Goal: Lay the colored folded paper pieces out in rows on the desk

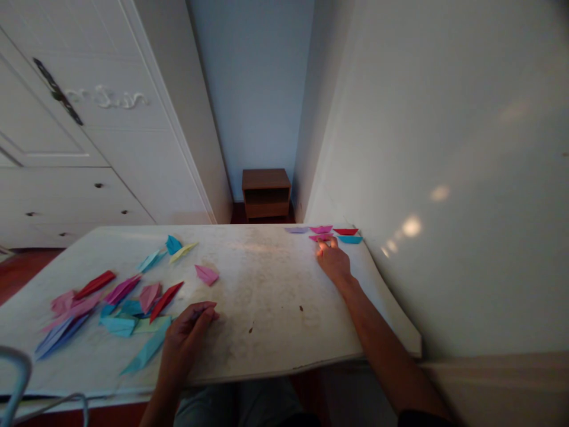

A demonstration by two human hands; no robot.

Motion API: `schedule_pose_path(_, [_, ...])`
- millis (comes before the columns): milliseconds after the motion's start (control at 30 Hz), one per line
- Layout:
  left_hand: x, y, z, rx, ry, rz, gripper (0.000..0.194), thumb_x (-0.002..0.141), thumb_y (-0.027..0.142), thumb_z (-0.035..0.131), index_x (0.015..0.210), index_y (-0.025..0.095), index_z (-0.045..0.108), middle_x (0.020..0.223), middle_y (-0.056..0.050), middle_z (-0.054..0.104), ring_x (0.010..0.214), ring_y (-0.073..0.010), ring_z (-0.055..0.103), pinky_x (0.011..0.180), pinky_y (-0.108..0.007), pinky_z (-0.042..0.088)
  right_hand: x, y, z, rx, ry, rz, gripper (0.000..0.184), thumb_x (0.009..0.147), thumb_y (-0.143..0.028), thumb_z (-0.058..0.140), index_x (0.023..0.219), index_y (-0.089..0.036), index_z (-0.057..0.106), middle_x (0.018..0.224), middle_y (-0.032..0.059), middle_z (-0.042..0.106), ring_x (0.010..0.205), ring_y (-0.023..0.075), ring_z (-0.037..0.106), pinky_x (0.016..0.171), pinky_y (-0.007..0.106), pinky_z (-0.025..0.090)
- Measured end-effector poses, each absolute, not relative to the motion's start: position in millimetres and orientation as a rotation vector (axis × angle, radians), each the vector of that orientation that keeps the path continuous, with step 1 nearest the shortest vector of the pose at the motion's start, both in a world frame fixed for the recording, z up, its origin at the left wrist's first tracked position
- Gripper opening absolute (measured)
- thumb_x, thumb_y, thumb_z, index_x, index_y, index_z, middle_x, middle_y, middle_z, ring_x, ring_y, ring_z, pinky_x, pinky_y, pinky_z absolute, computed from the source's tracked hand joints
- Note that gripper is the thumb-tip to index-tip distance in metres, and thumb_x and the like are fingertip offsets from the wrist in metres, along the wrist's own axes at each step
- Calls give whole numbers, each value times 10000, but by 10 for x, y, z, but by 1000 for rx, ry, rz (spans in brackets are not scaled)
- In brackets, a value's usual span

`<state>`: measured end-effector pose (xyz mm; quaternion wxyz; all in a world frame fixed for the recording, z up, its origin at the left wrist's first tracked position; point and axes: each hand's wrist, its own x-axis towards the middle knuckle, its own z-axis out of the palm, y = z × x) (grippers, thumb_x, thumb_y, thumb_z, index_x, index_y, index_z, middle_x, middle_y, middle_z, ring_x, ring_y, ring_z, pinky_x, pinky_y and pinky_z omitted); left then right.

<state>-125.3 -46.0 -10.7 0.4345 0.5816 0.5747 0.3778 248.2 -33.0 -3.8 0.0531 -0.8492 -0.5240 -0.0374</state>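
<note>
My right hand (334, 262) reaches to the far right of the white table, its fingertips pinching a pink paper boat (320, 237). Close by, other folded boats lie in two rows: a lilac one (296, 229), a magenta one (320, 229), a red one (345, 232) and a blue one (350, 239). My left hand (191, 326) hovers near the front edge with its fingers curled together and nothing visible in them. Beside it on the left spreads a loose group of folded papers, among them a red one (166, 300) and a teal one (146, 351). A single pink folded paper (207, 274) lies apart.
The white tabletop (262, 296) meets a pale wall (444, 148) on the right. A white cabinet (111, 142) stands on the left, and a small brown nightstand (267, 178) sits beyond the table. A grey tube (22, 373) shows at the lower left.
</note>
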Motion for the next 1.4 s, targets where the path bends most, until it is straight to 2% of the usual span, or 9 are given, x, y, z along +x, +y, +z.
schedule_pose_path(333, [-1246, -472, -97, 1432, 1405, 946, 558, 688, 607, 628, 945, 112, 651, 779, -82, 693, 764, -202, 649, 707, -274, 505, 2418, -329, -64, -2628, -1525, -224, 428, 934, -251, 402, 1334, -236, 556, 1417, 162, 406, 853, 194, 674, 712, 296, 505])
schedule_pose_path(567, [-1210, -475, -17, 1421, 1390, 971, 557, 665, 612, 632, 909, 112, 651, 754, -82, 686, 754, -201, 641, 722, -279, 513, 2393, -321, -68, -2632, -1507, -257, 395, 936, -249, 387, 1272, -233, 596, 1322, 109, 515, 874, 209, 669, 715, 313, 510])
schedule_pose_path(933, [-1242, -474, -70, 1479, 1365, 962, 537, 710, 605, 609, 924, 113, 646, 765, -82, 684, 748, -197, 643, 707, -274, 508, 2371, -316, -103, -2625, -1468, -324, 398, 927, -245, 413, 1282, -205, 587, 1322, 161, 474, 838, 195, 666, 686, 295, 499])
schedule_pose_path(1233, [-1269, -475, -100, 1541, 1312, 989, 476, 763, 564, 588, 929, 122, 650, 758, -72, 682, 735, -189, 642, 703, -273, 506, 2400, -332, -158, -2585, -1467, -355, 408, 907, -246, 445, 1294, -195, 564, 1320, 116, 496, 826, 176, 661, 654, 269, 473])
schedule_pose_path(1400, [-1274, -494, -161, 1545, 1253, 1038, 397, 807, 503, 571, 910, 127, 647, 737, -60, 666, 723, -176, 631, 683, -264, 495, 2337, -407, -110, -2561, -1501, -311, 360, 907, -244, 447, 1216, -171, 616, 1304, 112, 514, 810, 177, 650, 630, 274, 445])
